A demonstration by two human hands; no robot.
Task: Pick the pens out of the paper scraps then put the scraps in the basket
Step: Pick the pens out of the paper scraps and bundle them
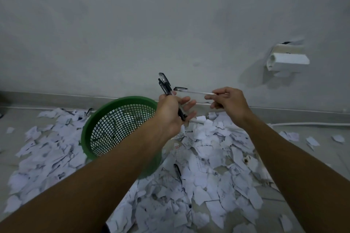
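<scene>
mid pen-pick phase from what i can see. my left hand (171,111) has thumb and palm curled round a bundle of black pens (166,89), the other fingers spread toward the incoming one. my right hand (226,101) pinches a clear pen (195,92) by one end, black cap pointing at the left hand, both held up in front of the wall (151,15) above the basket.

left to do: at least one black pen (177,170) lies in the paper scraps (217,157) just right of the basket, another dark one (89,111) by its far left rim, i think. scraps not started: they cover the floor on both sides.

green basket (89,128): round, rigid plastic mesh, solid rim, tipped toward me; can't tell what's inside. scraps are thin torn white paper, ragged, light, loosely layered. pens smooth, slim, hard.
</scene>
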